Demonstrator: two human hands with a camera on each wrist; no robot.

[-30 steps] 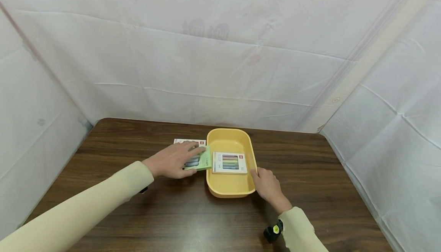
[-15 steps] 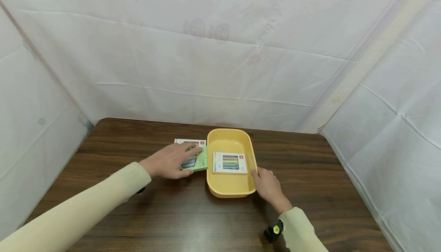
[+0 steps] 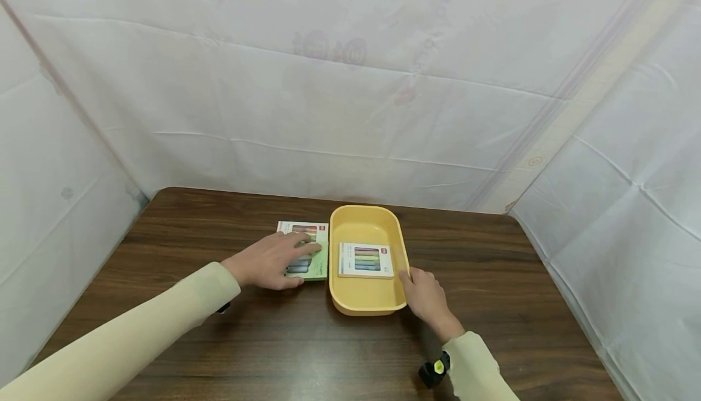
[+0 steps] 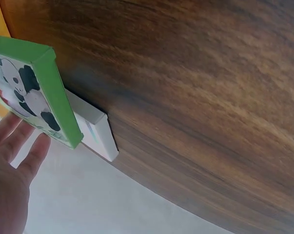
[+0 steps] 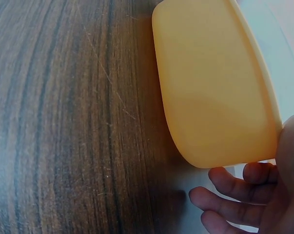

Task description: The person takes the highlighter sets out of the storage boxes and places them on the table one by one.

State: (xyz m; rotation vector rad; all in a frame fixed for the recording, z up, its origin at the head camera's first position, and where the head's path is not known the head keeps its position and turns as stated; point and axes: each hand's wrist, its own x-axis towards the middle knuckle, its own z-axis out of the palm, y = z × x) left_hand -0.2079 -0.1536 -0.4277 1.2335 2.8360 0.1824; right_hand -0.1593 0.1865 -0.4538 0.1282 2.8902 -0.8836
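My left hand (image 3: 264, 262) rests on a green-edged box (image 3: 318, 266) with a window showing coloured sticks, left of the yellow plastic basin (image 3: 368, 300). In the left wrist view its fairly straight fingers (image 4: 37, 155) touch the panda-printed face of this green box (image 4: 65, 105). Part of a white box (image 4: 102, 137) sticks out beneath it; in the head view that white box (image 3: 285, 226) shows behind the green one. At the basin's right rim, my right hand (image 3: 429, 299) holds on, thumb over the edge. The right wrist view has its fingers (image 5: 232, 207) curled beside the basin's outer wall (image 5: 212, 87).
Inside the basin lies another white box (image 3: 366, 260) with a window of pastel sticks. The brown wooden table (image 3: 274, 346) ends at the back against a pale sheet (image 3: 306, 103), which also hangs at both sides.
The green box has come off the basin's left rim, moving left and nearer, to beside the basin. My left hand has shifted slightly left with it. The right hand and basin stay put.
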